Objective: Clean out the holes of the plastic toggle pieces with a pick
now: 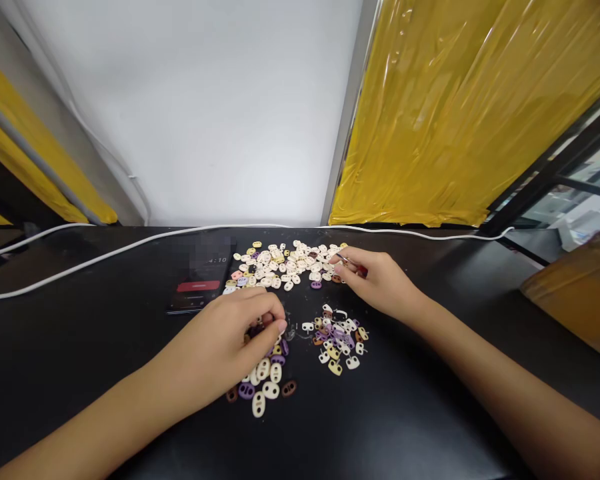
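Note:
My left hand is closed in a pinch above a pile of oval two-holed plastic pieces in cream, purple and brown. Whatever lies between its thumb and forefinger is too small to make out. Further right and back, my right hand is closed around a slim metal-tipped tool with a bit of red near the palm; its kind is mostly hidden by the fingers. The tool's tip is at the edge of a wide pile of mostly cream pieces. Between the hands and nearer me lies a heap of smaller two-holed pieces with short stems.
A phone with a lit screen lies on the black table behind my left hand. A white cable runs along the table's back edge. Behind stand a white panel and yellow plastic sheeting. A brown box-like object is at right.

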`<act>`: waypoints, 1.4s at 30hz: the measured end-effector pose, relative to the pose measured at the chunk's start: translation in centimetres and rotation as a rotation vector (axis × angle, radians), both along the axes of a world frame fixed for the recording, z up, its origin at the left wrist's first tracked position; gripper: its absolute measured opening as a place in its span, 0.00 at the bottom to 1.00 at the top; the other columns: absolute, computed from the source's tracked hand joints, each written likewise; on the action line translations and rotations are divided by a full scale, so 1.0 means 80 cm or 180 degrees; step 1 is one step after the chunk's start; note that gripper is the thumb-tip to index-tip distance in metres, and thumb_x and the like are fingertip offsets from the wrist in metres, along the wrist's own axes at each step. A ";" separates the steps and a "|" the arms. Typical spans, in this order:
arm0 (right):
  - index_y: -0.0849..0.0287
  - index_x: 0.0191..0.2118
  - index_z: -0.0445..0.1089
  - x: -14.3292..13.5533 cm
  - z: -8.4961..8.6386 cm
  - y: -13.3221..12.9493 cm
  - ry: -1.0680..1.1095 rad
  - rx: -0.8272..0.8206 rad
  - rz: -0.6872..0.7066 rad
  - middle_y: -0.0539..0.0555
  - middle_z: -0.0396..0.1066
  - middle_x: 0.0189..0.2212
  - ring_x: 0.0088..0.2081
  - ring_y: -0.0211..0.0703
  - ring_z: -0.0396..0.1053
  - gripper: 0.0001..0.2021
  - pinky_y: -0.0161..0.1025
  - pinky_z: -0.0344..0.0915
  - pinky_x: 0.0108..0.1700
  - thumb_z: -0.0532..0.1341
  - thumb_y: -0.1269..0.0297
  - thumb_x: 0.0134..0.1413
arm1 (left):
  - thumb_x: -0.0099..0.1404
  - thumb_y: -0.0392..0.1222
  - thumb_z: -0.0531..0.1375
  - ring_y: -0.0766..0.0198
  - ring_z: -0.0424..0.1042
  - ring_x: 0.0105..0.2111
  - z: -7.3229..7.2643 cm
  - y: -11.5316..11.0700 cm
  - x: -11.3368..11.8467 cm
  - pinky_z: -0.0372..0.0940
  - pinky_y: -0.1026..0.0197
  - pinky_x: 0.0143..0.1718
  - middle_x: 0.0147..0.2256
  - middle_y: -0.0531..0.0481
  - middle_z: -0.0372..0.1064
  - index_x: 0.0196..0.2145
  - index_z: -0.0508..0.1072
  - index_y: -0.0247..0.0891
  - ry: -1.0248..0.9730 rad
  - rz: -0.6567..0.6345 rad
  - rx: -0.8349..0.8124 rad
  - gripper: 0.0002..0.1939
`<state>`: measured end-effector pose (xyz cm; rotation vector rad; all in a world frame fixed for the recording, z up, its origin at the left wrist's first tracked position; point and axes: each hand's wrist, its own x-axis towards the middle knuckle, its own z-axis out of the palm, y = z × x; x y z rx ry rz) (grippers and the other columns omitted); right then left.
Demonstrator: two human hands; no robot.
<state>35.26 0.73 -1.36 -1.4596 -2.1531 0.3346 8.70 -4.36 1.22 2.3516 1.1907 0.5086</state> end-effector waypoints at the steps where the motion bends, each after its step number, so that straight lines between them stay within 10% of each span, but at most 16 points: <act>1: 0.55 0.43 0.74 -0.002 -0.001 0.000 -0.0191 0.0058 -0.0037 0.48 0.71 0.24 0.26 0.39 0.64 0.10 0.34 0.57 0.31 0.55 0.61 0.64 | 0.69 0.37 0.54 0.61 0.70 0.32 -0.001 -0.001 0.001 0.62 0.59 0.33 0.30 0.52 0.70 0.32 0.71 0.40 -0.0007 -0.0013 0.0010 0.09; 9: 0.52 0.55 0.72 -0.034 0.002 0.028 -0.0870 0.0200 -0.0026 0.53 0.78 0.37 0.36 0.46 0.72 0.17 0.37 0.56 0.34 0.54 0.65 0.65 | 0.70 0.36 0.54 0.61 0.69 0.33 -0.003 -0.002 0.005 0.62 0.58 0.36 0.32 0.52 0.70 0.34 0.72 0.40 -0.0030 -0.0075 -0.0072 0.08; 32: 0.59 0.27 0.66 -0.048 -0.004 0.044 -0.0660 0.0279 -0.0329 0.54 0.70 0.29 0.28 0.41 0.62 0.10 0.37 0.46 0.29 0.56 0.67 0.61 | 0.71 0.36 0.53 0.60 0.70 0.37 -0.003 -0.004 0.002 0.63 0.57 0.39 0.34 0.52 0.70 0.36 0.73 0.41 -0.0143 -0.0099 -0.0064 0.09; 42: 0.60 0.32 0.72 -0.063 0.020 -0.032 0.0799 -0.0251 0.0226 0.47 0.68 0.24 0.25 0.35 0.61 0.08 0.33 0.57 0.28 0.58 0.66 0.62 | 0.68 0.38 0.58 0.61 0.70 0.35 -0.011 -0.002 0.005 0.66 0.57 0.37 0.43 0.50 0.72 0.52 0.69 0.44 -0.0854 0.0341 0.0062 0.14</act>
